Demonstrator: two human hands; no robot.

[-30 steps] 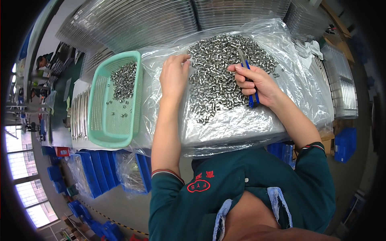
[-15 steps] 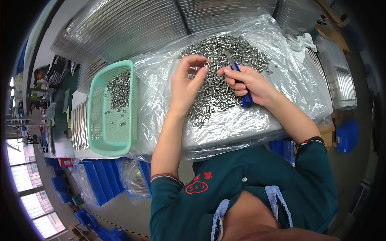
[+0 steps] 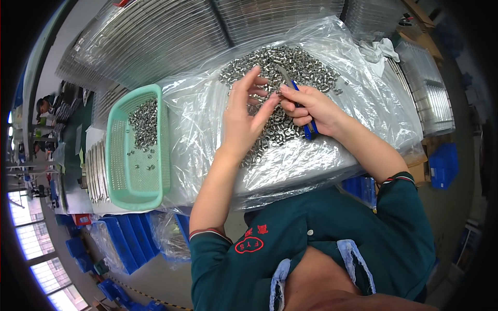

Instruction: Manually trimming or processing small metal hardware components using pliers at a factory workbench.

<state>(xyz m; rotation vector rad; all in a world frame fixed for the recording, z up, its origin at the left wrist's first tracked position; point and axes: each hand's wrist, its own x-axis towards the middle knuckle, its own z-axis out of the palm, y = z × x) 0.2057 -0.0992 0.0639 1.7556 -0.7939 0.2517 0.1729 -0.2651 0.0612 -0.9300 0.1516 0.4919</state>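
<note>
My left hand (image 3: 243, 115) is over the pile of small metal rings (image 3: 306, 61), its fingers spread apart and its thumb close to my right fingertips. In my right hand (image 3: 317, 110) is a blue-handled utility knife (image 3: 309, 130), its grey blade pointing away over the pile. The right thumb and forefinger pinch a small metal ring (image 3: 279, 93); whether the left thumb also touches it I cannot tell. The pile lies on clear plastic sheeting (image 3: 194, 140), partly hidden by both hands.
Left of the pile, a mint-green basket (image 3: 164, 155) contains many small metal pieces. Stacked clear ribbed trays (image 3: 155, 41) line the back, with more trays (image 3: 428, 93) at the right. Blue bins (image 3: 127, 241) stand below the table's edge.
My left fingers have opened from their pinch on the ring, and the ring is now at my right fingertips. Both hands are closer together. The view has shifted slightly.
</note>
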